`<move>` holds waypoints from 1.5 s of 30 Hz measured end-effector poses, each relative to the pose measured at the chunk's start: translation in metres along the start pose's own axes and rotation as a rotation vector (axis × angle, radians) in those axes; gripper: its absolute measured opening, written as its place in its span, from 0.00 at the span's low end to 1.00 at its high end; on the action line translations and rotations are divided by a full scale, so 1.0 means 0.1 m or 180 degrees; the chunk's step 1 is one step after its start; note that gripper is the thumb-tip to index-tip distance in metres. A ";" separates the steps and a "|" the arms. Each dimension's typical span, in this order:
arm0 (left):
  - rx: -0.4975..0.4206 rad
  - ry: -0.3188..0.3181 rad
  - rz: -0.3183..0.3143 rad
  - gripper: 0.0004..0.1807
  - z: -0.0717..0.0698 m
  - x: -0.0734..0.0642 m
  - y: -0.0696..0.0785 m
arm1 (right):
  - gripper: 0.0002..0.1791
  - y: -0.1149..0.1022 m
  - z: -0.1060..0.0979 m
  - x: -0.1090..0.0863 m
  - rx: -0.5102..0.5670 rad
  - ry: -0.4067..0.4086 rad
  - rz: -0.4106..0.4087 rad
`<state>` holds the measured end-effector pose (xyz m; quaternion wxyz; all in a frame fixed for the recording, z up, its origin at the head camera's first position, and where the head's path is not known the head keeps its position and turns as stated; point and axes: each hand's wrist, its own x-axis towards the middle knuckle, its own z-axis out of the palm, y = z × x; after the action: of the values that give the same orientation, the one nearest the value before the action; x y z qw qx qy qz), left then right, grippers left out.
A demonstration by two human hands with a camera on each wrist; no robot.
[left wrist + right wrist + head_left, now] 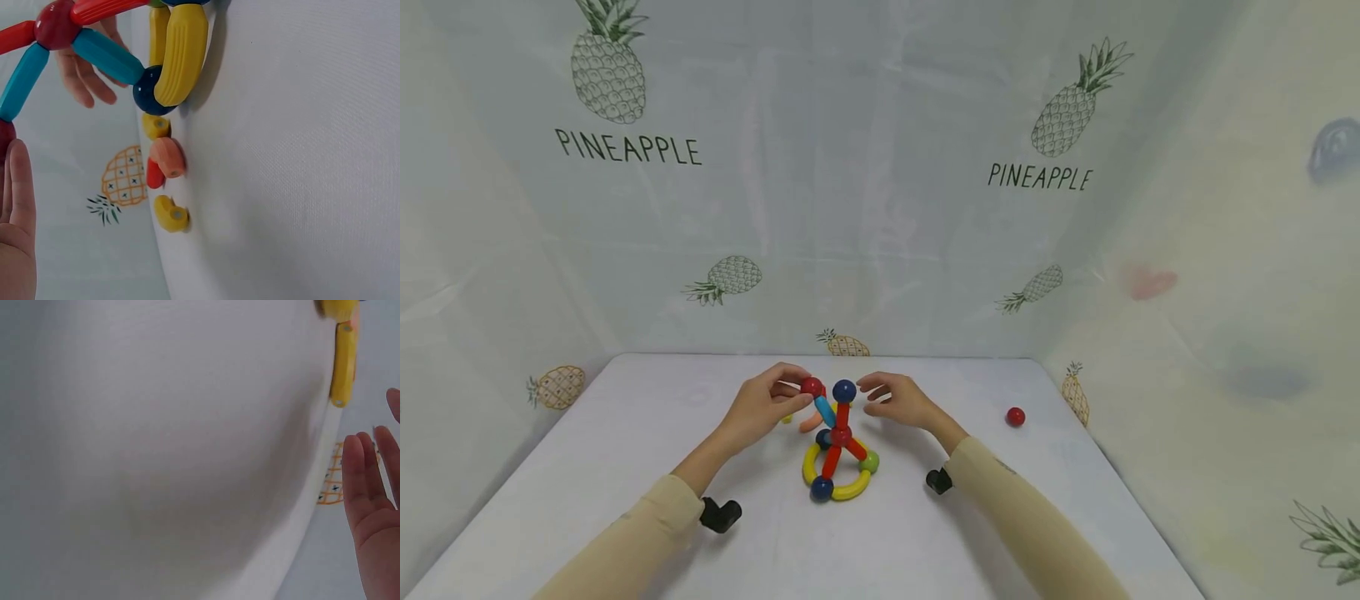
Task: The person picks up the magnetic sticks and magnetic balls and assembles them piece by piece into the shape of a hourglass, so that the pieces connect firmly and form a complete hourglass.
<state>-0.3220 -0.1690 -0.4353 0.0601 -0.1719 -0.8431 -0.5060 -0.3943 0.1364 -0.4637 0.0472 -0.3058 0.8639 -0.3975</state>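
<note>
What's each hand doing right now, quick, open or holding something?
Left hand: holding the red ball atop the light-blue rod.
Right hand: open, holding nothing, near the dark blue ball.

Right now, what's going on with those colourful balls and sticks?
A person has both hands around a ball-and-rod model on a white table. The left hand pinches the red ball at the end of a light-blue rod. The right hand holds nothing and hovers beside the dark-blue ball atop a red rod. Down low, curved yellow rods join up with a green ball. A curved orange rod lies behind, and a loose red ball sits off to the right.
</note>
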 end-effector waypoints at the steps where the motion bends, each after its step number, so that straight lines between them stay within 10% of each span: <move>1: 0.0002 0.0004 0.0006 0.23 0.00 0.00 0.00 | 0.24 0.02 0.01 0.03 0.0001 -0.0005 0.0041; 14: 0.0012 0.0015 0.0027 0.22 -0.01 0.01 0.01 | 0.24 0.16 0.17 0.21 0.0321 0.0008 0.0458; 28: -0.0002 0.0016 -0.0005 0.23 -0.04 -0.01 -0.01 | 0.16 0.11 0.35 0.37 -0.0214 0.0066 0.0683; 45: 0.0008 0.0033 0.0005 0.22 0.00 0.00 0.00 | 0.14 0.12 0.15 0.17 -0.0435 -0.0011 0.0688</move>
<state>-0.3218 -0.1695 -0.4353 0.0652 -0.1699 -0.8433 -0.5058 -0.4088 0.1230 -0.4794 0.0703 -0.2141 0.9168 -0.3298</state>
